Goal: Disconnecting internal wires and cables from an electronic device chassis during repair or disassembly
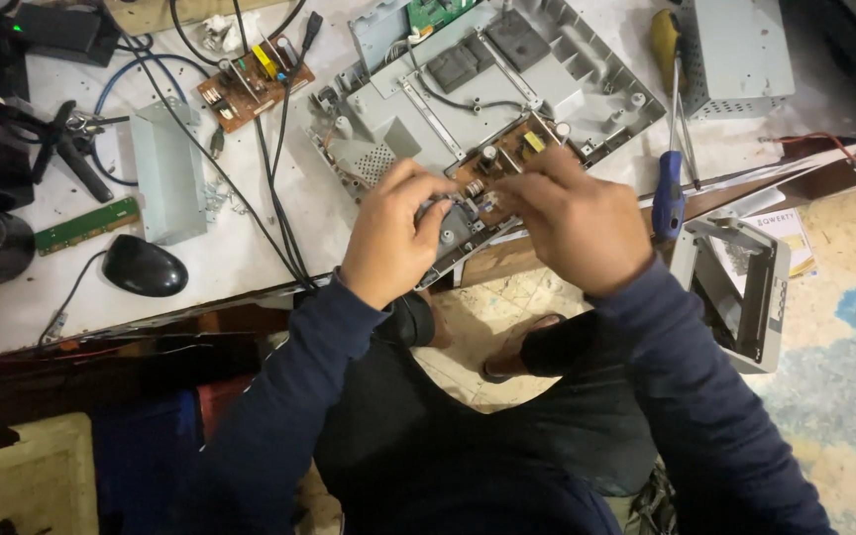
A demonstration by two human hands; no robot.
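Both hands, left (388, 238) & right (575, 223), each w/ grip pinched on the brown circuit board (495, 163) seated in the grey chassis (492, 89) at the counter (240, 248) front edge.

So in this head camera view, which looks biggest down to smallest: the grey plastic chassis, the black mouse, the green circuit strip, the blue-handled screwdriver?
1. Grey plastic chassis, by far the largest.
2. Green circuit strip and black mouse: the strip is longer, the mouse bulkier, too alike to rank.
3. Blue-handled screwdriver: looks smallest, its shaft thin.
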